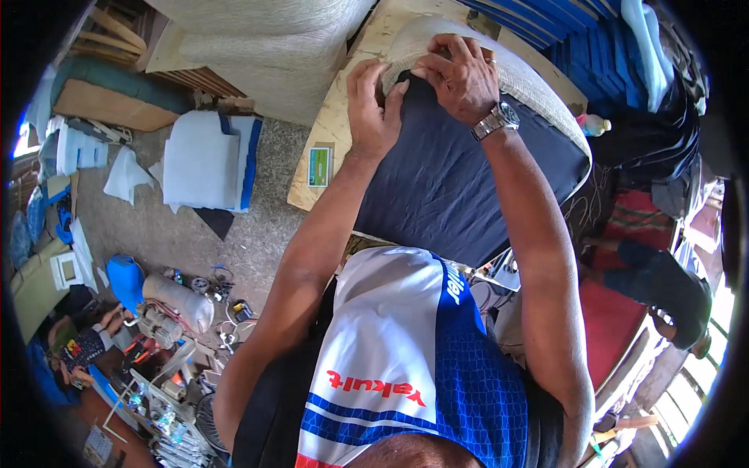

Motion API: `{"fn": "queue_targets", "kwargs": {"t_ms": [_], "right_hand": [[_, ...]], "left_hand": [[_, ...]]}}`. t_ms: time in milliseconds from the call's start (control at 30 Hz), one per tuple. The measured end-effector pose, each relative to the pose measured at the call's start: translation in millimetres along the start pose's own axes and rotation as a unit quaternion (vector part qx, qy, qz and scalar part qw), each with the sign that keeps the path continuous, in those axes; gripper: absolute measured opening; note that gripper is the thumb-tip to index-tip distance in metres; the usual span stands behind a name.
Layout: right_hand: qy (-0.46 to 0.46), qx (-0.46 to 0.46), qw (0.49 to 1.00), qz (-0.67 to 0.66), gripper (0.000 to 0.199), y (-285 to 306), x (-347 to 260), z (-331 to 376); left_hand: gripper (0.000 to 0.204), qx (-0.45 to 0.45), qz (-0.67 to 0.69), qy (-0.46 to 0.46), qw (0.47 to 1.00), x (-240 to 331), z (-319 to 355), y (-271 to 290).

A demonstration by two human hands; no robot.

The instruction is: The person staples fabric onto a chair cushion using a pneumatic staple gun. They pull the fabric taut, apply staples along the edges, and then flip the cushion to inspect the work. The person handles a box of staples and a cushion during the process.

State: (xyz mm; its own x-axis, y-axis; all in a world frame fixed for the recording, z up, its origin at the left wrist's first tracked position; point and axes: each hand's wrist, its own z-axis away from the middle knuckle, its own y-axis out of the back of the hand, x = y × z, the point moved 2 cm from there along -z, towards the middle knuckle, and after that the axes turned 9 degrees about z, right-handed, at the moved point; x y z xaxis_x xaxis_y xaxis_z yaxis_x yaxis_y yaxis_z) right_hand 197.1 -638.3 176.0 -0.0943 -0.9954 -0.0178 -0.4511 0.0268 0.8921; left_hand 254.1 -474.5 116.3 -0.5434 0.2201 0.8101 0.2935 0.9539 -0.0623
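Note:
Before me on a plywood tabletop (306, 184) lies an upholstered cushion piece with a black cloth face (445, 175) and beige woven fabric (538, 97) round its far and right edges. At its far left corner, my left hand (374, 109) curls its fingers and thumb round the beige fabric. Close beside it my right hand (464, 78), with a watch on the wrist, pinches the edge where black cloth meets beige fabric. The fingertips of both hands are bent over that corner. Whether anything small sits between them I cannot make out.
A small green-and-white box (319, 167) lies on the plywood's left part. Large beige upholstered pieces (265, 62) stand at the far left. White padding sheets (201, 160) rest on the floor. An air compressor tank (179, 302) stands lower left. Another person (663, 296) is at the right.

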Motion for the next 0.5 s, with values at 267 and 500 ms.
{"fn": "queue_targets", "kwargs": {"t_ms": [267,500], "right_hand": [[-0.026,-0.013,0.999,-0.017,0.019,2.1,-0.8,0.6],[-0.007,-0.024,1.0,-0.017,0.025,3.3,3.4,-1.9]], "left_hand": [[0.023,-0.105,0.009,0.053,0.993,-12.6,-8.1,0.6],[0.01,-0.085,-0.025,0.0,0.996,-17.3,-14.1,-4.1]]}}
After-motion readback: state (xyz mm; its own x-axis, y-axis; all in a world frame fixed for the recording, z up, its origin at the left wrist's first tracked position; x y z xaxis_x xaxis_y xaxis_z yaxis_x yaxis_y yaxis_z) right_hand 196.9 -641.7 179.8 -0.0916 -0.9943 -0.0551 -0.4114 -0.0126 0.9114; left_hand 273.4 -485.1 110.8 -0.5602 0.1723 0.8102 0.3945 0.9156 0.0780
